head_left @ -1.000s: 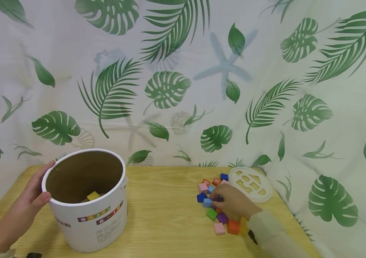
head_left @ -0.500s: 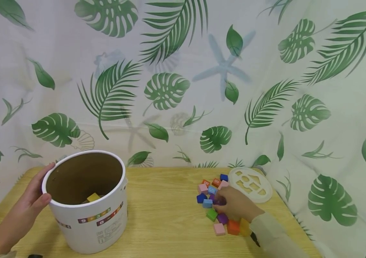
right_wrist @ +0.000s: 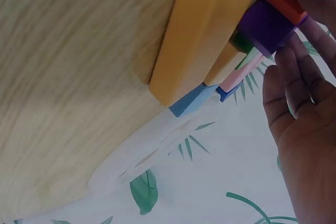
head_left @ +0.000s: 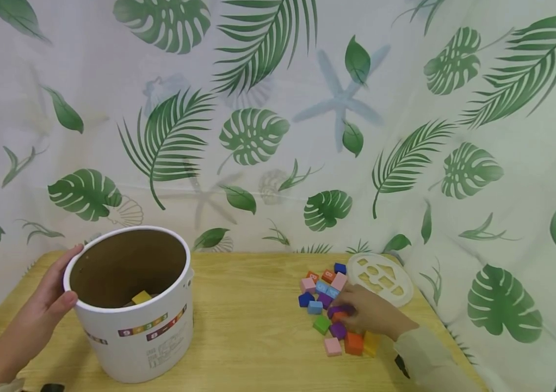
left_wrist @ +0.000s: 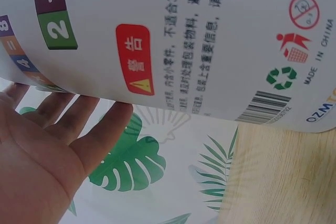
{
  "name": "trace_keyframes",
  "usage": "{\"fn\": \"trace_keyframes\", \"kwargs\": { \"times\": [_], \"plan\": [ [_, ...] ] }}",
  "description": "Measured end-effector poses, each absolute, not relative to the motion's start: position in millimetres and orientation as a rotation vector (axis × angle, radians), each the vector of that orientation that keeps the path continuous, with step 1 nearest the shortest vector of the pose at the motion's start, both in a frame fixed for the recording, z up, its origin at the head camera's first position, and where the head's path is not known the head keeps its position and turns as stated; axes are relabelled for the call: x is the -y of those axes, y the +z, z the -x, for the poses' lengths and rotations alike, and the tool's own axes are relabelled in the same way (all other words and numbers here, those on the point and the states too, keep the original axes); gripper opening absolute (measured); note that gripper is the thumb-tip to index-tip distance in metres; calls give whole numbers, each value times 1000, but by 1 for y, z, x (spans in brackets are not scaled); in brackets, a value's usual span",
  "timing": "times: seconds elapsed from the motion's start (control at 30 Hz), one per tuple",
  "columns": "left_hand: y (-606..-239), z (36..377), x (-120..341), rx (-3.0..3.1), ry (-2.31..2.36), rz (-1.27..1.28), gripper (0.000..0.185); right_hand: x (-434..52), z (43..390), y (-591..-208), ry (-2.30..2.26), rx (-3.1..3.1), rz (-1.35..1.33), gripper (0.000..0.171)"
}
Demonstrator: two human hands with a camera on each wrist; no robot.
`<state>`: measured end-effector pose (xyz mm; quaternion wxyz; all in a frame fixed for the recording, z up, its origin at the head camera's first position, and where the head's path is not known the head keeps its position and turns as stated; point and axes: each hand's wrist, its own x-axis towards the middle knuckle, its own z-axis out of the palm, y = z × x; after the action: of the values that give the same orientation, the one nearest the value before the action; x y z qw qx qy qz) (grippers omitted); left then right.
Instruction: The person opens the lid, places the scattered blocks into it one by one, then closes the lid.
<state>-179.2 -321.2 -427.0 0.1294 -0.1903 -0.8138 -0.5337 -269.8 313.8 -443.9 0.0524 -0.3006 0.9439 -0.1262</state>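
Note:
My left hand (head_left: pixel 38 305) rests against the side of a white bucket (head_left: pixel 146 348), thumb at the rim. In the left wrist view, its extended fingers (left_wrist: pixel 102 129) touch the printed wall. A yellow block (head_left: pixel 141 297) shows inside the bucket. My right hand (head_left: pixel 373 310) is low over a pile of coloured blocks at the right, pinching a purple block (head_left: pixel 337 311) between thumb and fingers. Right beside that block is a red-orange block (right_wrist: pixel 283 1). Fingers partly hide the held block.
Around the right hand lie pink (head_left: pixel 333 347), green (head_left: pixel 322 325), light blue (head_left: pixel 314 307) and dark blue blocks (head_left: pixel 306 299). A pale lid with cut-out shapes (head_left: pixel 353 262) lies behind them, near the wooden table's (head_left: pixel 248 321) right edge. A leaf-patterned curtain (head_left: pixel 268 218) hangs behind.
The right hand has shifted slightly right and towards the wearer, uncovering light blue and purple blocks; a purple block now shows at its fingertips. The left hand and bucket stay put.

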Motion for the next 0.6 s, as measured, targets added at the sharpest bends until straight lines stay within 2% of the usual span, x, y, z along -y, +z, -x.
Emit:
{"fn": "trace_keyframes", "kwargs": {
  "times": [0.3,0.6],
  "plan": [
    [-425,178,321,2389,-1523,534,65,-313,269,-444,-332,-2908,844,16],
    [-424,177,319,2360,-1558,549,66,-312,269,-445,-422,-2890,813,1]
  ]
}}
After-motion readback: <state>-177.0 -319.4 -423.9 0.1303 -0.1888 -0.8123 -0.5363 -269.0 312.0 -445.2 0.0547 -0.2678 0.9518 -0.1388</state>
